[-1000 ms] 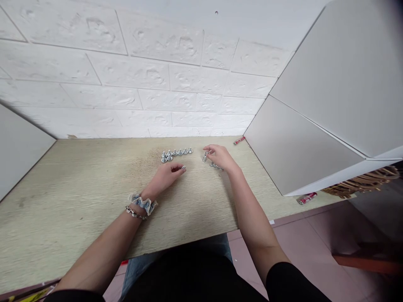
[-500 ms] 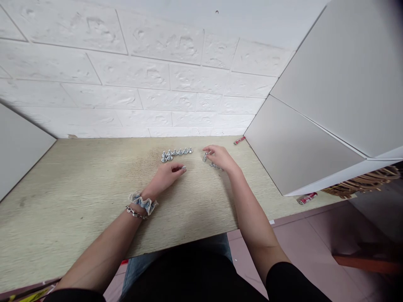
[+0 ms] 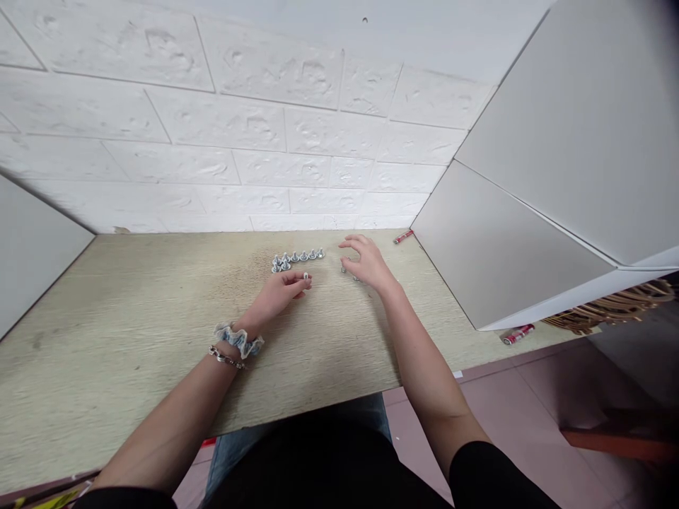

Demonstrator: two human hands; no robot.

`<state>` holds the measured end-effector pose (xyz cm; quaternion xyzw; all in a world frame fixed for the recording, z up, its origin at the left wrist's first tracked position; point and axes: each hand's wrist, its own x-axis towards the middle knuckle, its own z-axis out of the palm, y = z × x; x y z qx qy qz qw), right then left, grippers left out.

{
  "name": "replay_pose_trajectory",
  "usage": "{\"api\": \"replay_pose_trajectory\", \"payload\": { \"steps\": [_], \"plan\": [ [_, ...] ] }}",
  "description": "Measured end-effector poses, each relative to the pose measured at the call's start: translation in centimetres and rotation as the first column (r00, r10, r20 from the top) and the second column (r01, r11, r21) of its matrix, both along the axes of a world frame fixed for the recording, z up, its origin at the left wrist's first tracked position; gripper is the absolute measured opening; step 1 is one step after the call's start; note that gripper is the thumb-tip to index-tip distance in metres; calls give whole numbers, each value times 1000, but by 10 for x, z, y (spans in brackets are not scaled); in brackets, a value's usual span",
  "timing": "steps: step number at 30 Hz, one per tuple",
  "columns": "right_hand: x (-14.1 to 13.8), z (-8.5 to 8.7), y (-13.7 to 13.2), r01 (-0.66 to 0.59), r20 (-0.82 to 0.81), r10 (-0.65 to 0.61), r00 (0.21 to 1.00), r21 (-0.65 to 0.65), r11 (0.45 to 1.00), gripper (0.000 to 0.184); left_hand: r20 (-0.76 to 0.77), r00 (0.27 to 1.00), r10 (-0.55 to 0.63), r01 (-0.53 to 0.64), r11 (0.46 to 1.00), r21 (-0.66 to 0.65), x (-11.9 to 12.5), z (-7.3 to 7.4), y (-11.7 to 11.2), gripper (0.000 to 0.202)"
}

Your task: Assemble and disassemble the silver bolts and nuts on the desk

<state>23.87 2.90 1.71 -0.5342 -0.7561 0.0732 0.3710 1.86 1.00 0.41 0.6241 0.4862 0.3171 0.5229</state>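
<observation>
My left hand (image 3: 279,293) pinches a small silver bolt (image 3: 306,276) between thumb and fingers, just in front of the arranged bolts. Several silver bolts (image 3: 303,256) stand upright in a row on the wooden tabletop, with a short second row in front at its left end. To the right, my right hand (image 3: 368,263) hovers with thumb and fingers apart, holding nothing that I can see. Beneath it lie loose silver bolts (image 3: 343,269), partly hidden by the hand.
A white brick-patterned wall (image 3: 308,170) closes off the back of the wooden tabletop (image 3: 159,318). Pale panels stand on both sides. One red battery (image 3: 403,237) lies at the back right, another red battery (image 3: 518,334) near the right front edge, beside brass-coloured rods (image 3: 610,307).
My right hand has opened, its fingers lifting away from the loose bolts. My left hand has turned slightly and moved a little toward the row, tilting its bolt upright.
</observation>
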Motion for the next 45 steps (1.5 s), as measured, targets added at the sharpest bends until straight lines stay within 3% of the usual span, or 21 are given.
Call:
{"api": "replay_pose_trajectory", "payload": {
  "steps": [4, 8, 11, 19, 24, 34, 40, 45],
  "plan": [
    [-26, 3, -12, -93, 16, 92, 996, 63, 994, 14, 138, 990, 42, -25, 992, -120, -1, 4, -2, 38],
    [-53, -1, -25, -205, 124, 211, 970, -65, 977, 21, 248, 969, 22, 22, 985, -171, -2, 8, -3, 39],
    [-63, -6, -29, -218, 171, 235, 957, -112, 969, 21, 258, 966, -3, 44, 987, -154, -2, 10, -3, 38],
    [-67, -9, -30, -151, 162, 167, 973, -107, 983, 22, 321, 945, 53, 7, 983, -183, -4, 7, -2, 37],
    [-71, -11, -30, -137, 104, 150, 983, -121, 983, 21, 302, 947, 113, -50, 976, -210, -4, 7, -1, 48],
    [-71, -13, -30, -159, 144, 168, 975, -76, 984, 19, 267, 959, 96, -43, 979, -200, -3, 4, 0, 53],
    [-72, -11, -30, -137, 200, 162, 966, -131, 982, 21, 222, 972, 79, -37, 981, -188, -3, 2, 1, 58],
    [-71, -14, -29, -159, 219, 171, 961, -73, 985, 19, 204, 977, 60, -23, 983, -180, -3, 4, 0, 58]
  ]
}}
